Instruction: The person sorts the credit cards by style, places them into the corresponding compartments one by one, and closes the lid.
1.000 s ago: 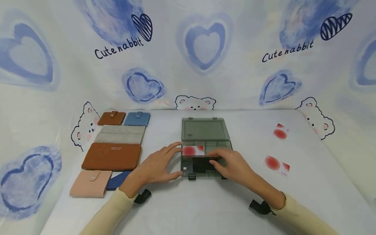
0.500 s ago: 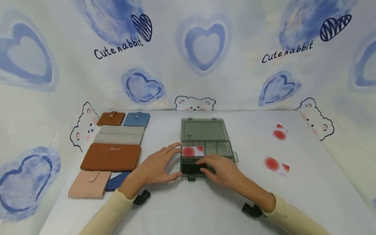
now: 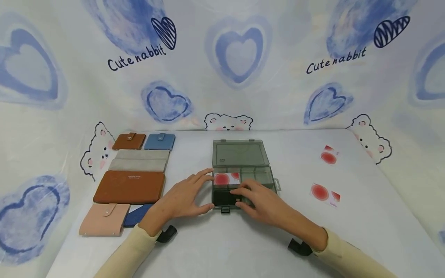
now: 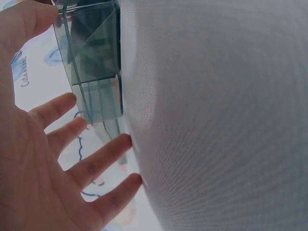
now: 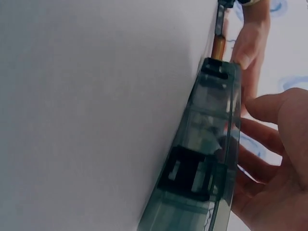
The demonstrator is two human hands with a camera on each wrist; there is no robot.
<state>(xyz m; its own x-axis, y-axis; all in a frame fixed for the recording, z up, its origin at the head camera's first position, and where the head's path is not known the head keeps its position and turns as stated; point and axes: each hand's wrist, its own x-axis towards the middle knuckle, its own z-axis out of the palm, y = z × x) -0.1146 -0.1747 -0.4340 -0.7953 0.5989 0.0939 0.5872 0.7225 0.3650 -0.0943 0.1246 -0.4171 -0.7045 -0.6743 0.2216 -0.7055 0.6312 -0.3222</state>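
Observation:
A translucent green plastic box (image 3: 259,177) stands with its lid (image 3: 241,152) laid back. One compartment at its back left carries a white card with red circles (image 3: 222,178). A flat black card-like piece (image 3: 222,198) lies in the front-left section. My right hand (image 3: 260,200) is over the box, index finger and thumb spread at the black piece's right end. Along the box's left side, my left hand (image 3: 184,197) keeps thumb and fingers apart, fingertips at the wall. In the left wrist view the thumb touches the box (image 4: 96,57) near its corner.
At the left lie a brown wallet (image 3: 130,187), a pink wallet (image 3: 105,219), a grey one (image 3: 140,160), a dark blue one (image 3: 139,214), and small brown (image 3: 129,141) and blue (image 3: 160,141) snap wallets. Two red-and-white cards (image 3: 325,194) rest at the right.
My right hand has moved left and lowered the black piece into the front-left section. Its thumb has since come away from the piece. The left hand has stayed in place.

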